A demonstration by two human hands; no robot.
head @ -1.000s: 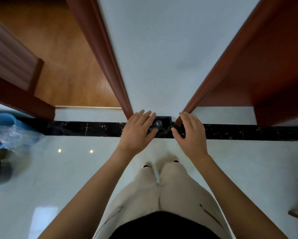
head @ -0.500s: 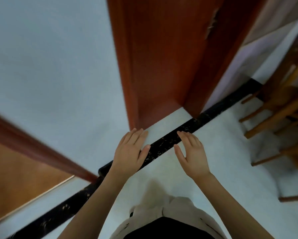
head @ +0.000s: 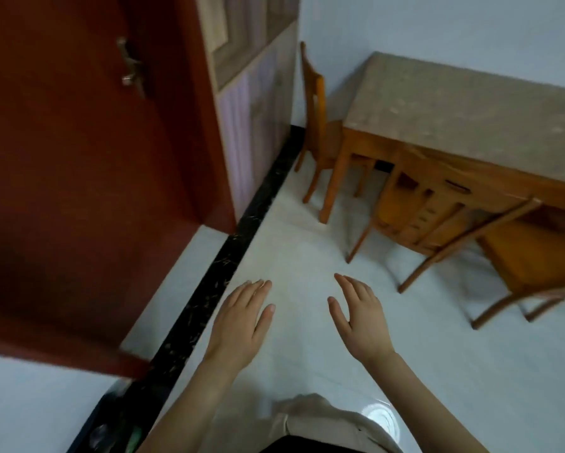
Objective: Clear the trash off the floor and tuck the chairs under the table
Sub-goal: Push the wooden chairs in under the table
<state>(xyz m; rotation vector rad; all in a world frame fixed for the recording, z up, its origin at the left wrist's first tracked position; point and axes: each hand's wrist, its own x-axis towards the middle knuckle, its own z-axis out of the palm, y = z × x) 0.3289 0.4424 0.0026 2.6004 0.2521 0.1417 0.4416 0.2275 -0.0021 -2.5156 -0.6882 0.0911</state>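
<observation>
Your left hand [head: 241, 325] and right hand [head: 361, 315] hover flat and empty over the floor [head: 307, 243], so chair-tucking looks next: step toward the nearest chair [head: 408, 207], angled out from the table [head: 454, 106] ahead-right, and grasp its backrest.

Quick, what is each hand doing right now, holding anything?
Left hand: open, fingers straight, holding nothing.
Right hand: open, fingers straight, holding nothing.
</observation>
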